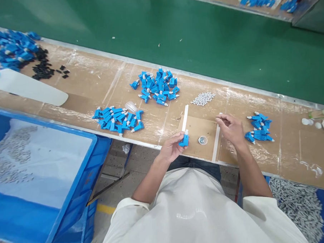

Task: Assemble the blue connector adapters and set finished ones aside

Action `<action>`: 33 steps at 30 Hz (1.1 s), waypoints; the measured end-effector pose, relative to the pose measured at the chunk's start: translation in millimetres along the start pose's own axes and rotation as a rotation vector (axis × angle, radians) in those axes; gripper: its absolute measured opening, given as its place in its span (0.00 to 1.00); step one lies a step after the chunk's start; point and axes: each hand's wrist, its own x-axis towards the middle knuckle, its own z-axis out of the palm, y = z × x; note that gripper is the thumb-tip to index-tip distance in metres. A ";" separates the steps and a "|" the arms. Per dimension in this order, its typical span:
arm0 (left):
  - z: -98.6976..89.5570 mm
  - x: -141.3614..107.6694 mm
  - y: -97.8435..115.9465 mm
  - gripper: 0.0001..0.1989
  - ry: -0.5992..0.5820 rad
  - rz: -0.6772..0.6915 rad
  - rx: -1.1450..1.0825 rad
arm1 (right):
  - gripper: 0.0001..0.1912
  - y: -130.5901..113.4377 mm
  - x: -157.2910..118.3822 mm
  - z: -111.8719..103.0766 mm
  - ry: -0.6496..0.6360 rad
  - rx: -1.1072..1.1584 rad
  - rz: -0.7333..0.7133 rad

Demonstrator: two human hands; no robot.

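My left hand (172, 147) is closed around a blue plastic part (185, 139) with a white tip pointing up, at the front edge of the bench. My right hand (230, 128) hovers to the right, thumb and forefinger pinched together; whatever may be between them is too small to make out. Between the hands, a small round cup (202, 140) with dark contents rests on a cardboard sheet (200, 126). White strips (216, 143) run along the sheet's two sides. Beyond it is a pile of small grey-white pieces (203, 98).
Blue parts lie in piles at the back (159, 85), front left (119, 119) and right (259, 127). Black pieces (43, 64) and a white sleeve-like object (29, 87) are farther left. Blue crates (92, 161) stand below the bench; grey pieces (299, 206) fill one at right.
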 end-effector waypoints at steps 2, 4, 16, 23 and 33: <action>-5.9 4.5 7.2 0.08 -0.004 0.060 -0.006 | 0.07 9.7 26.3 3.3 -0.023 -0.051 -0.010; -13.0 9.7 12.2 0.09 -0.015 0.095 -0.024 | 0.06 17.8 48.9 9.8 -0.057 -0.099 -0.053; -30.1 22.2 7.7 0.10 -0.089 0.111 -0.076 | 0.17 37.4 98.7 33.3 -0.290 -0.260 -0.573; -30.0 23.0 8.5 0.10 -0.125 0.110 -0.049 | 0.20 11.6 106.8 27.3 -0.514 -0.601 -0.572; -22.0 19.8 8.7 0.14 -0.165 0.153 -0.002 | 0.10 -40.0 93.1 22.3 -0.534 -0.251 -0.208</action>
